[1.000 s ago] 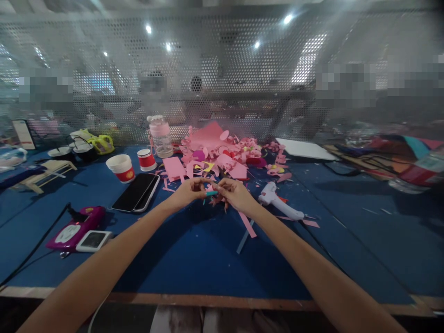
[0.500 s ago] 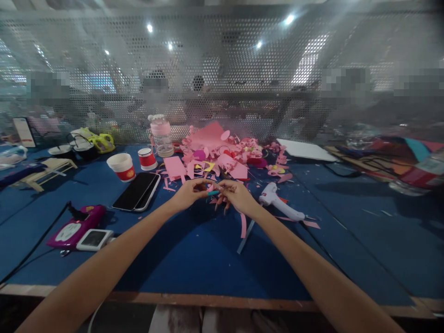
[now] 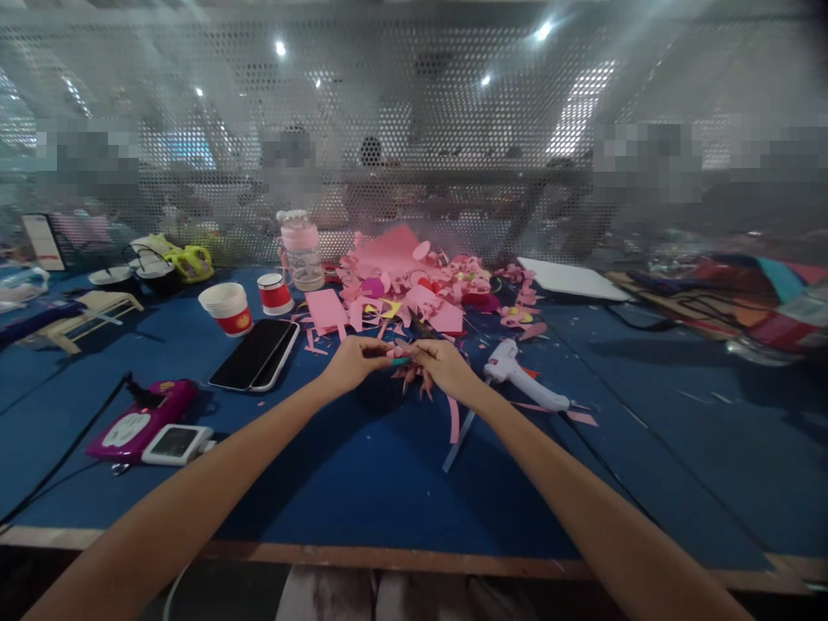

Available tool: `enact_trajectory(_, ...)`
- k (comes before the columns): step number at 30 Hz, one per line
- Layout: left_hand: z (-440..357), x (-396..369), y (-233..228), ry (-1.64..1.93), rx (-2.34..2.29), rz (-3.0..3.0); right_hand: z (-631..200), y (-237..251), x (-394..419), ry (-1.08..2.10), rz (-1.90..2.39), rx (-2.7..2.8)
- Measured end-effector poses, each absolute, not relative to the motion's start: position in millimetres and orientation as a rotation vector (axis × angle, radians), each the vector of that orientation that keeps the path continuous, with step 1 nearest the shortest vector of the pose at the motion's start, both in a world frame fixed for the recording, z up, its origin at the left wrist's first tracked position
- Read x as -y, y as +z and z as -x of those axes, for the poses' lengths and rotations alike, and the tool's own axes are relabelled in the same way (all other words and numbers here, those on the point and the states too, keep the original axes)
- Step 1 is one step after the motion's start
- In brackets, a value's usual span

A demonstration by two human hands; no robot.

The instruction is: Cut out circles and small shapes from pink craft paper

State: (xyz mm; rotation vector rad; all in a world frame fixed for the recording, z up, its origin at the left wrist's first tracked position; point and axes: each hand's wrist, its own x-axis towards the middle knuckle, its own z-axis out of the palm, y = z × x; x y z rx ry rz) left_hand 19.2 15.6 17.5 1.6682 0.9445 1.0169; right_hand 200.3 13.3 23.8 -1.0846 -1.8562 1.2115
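Observation:
My left hand (image 3: 353, 362) and my right hand (image 3: 443, 366) meet above the blue table (image 3: 362, 483), fingertips pinched together on a small teal piece (image 3: 399, 361) with a bit of pink paper beside it. A pink paper strip (image 3: 453, 420) hangs down from my right hand. Just behind my hands lies a heap of pink paper scraps (image 3: 414, 289). What exactly the fingers enclose is too small to tell.
A white glue gun (image 3: 521, 379) lies right of my hands. Left are two phones (image 3: 255, 355), two red-and-white cups (image 3: 226, 309), a pink-lidded bottle (image 3: 301, 250) and a magenta device (image 3: 139, 423). A perforated metal screen (image 3: 414, 129) backs the table.
My hands have stayed together over the same spot. The pink strip, which lay on the table by my right wrist, now hangs from my right hand.

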Motion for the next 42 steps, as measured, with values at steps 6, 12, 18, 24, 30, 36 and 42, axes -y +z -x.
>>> enact_trajectory(6,-19.7,-13.6,20.6,1.066,-0.944,-1.589,-198.8,23.7,-12.4,1.23,1.082,1.813)
enact_trajectory(12,-20.0,-9.3,23.0,1.138,-1.039,-1.648,-196.4,32.3,-5.5,1.211,1.064,1.805)
enact_trajectory(18,-19.2,-9.6,26.2,1.192,-0.982,-1.604,-198.9,27.8,-11.2,1.22,1.021,1.772)
enact_trajectory(24,-20.7,-12.9,23.6,1.233,-0.945,-1.501,-199.1,24.3,-13.1,1.282,1.024,1.691)
enact_trajectory(30,-20.6,-13.4,18.0,1.165,-0.957,-1.574,-196.1,29.7,-9.1,1.369,0.942,1.615)
enact_trajectory(36,-18.3,-15.8,13.6,1.035,-0.964,-1.764,-197.1,27.7,-10.8,1.341,0.999,1.669)
enact_trajectory(42,-19.7,-16.5,11.3,1.04,-0.958,-1.768,-196.3,29.1,-10.5,1.355,1.046,1.701)
